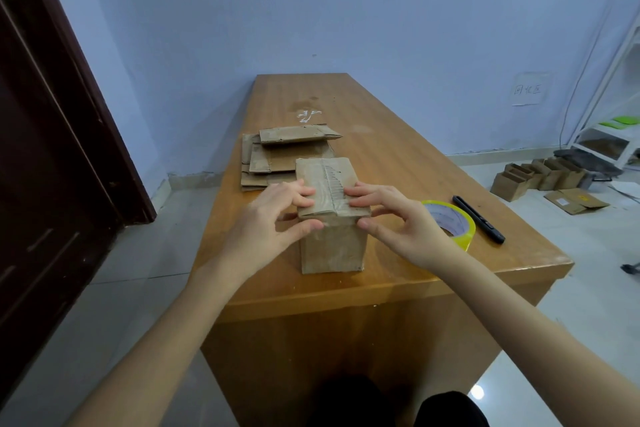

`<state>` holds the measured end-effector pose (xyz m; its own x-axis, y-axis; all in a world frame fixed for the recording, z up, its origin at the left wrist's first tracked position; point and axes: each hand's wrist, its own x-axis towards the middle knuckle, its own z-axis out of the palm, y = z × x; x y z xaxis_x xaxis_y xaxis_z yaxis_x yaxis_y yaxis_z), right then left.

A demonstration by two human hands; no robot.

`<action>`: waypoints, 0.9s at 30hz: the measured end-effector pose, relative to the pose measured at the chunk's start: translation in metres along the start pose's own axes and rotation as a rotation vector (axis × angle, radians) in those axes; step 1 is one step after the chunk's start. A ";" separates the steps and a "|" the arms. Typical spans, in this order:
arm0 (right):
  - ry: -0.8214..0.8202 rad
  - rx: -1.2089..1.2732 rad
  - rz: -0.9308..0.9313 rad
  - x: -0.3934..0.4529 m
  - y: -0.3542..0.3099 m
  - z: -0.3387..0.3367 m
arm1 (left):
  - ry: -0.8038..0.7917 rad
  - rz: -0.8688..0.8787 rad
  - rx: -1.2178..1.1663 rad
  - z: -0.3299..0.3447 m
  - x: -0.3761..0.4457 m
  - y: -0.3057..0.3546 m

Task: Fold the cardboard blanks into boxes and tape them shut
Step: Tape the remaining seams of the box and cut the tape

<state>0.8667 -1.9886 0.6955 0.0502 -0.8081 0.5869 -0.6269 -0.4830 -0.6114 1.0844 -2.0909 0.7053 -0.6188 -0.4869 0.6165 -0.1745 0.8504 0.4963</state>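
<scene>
A small brown cardboard box (332, 246) stands upright near the front of the wooden table (415, 156), its two top flaps folded down and meeting along a centre seam. My left hand (277, 215) grips the left top edge, fingers curled onto the left flap and thumb against the front face. My right hand (398, 218) grips the right top edge the same way. A pile of flat cardboard blanks (277, 156) lies just behind the box. A roll of yellow-edged tape (450, 222) lies flat right of the box, partly behind my right hand.
A black pen-shaped tool (479, 218) lies right of the tape. On the floor at the right stand several cardboard boxes (536, 177) and a white rack (616, 121). A dark door (52, 149) is at the left.
</scene>
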 end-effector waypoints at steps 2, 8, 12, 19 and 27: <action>0.005 -0.043 -0.053 -0.004 0.002 0.004 | -0.001 0.143 0.158 0.004 -0.003 -0.006; 0.181 0.002 0.054 -0.009 -0.004 0.029 | 0.177 -0.015 -0.016 0.025 -0.015 0.002; 0.380 0.001 0.071 0.000 -0.011 0.042 | 0.264 -0.124 -0.046 0.029 -0.010 0.012; 0.169 -0.087 0.016 0.001 -0.008 0.013 | 0.058 -0.186 -0.197 0.010 -0.005 0.011; -0.085 0.120 0.198 0.027 -0.029 -0.038 | -0.030 -0.310 -0.297 -0.010 0.002 0.025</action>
<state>0.8570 -1.9833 0.7493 0.0040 -0.9139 0.4060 -0.5341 -0.3452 -0.7717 1.0866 -2.0727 0.7247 -0.5945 -0.7008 0.3943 -0.1308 0.5681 0.8125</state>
